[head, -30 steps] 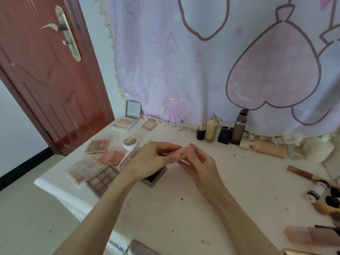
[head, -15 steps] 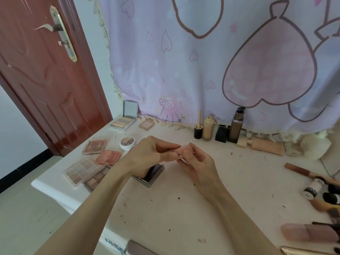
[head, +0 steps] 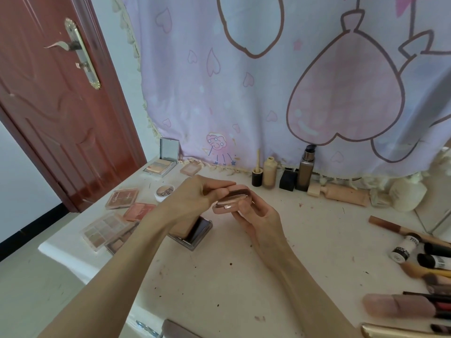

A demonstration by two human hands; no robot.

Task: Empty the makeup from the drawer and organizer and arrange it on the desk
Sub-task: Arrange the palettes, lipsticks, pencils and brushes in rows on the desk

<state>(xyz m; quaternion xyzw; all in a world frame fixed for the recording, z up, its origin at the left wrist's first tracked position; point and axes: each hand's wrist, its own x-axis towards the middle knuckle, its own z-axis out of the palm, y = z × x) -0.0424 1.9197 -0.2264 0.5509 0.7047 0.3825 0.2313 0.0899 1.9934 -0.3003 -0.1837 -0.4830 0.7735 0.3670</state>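
Hands (head: 227,203) meet mid-desk, gripping pink compact (head: 230,200).

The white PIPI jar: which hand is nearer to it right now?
Left. The left hand is just right of the white PIPI jar, gripping the pink compact. The right hand holds the compact's far side, farther from the jar.

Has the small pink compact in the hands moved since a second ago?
No real shift: the pink compact still sits above the open dark palette, held by left hand and right hand.
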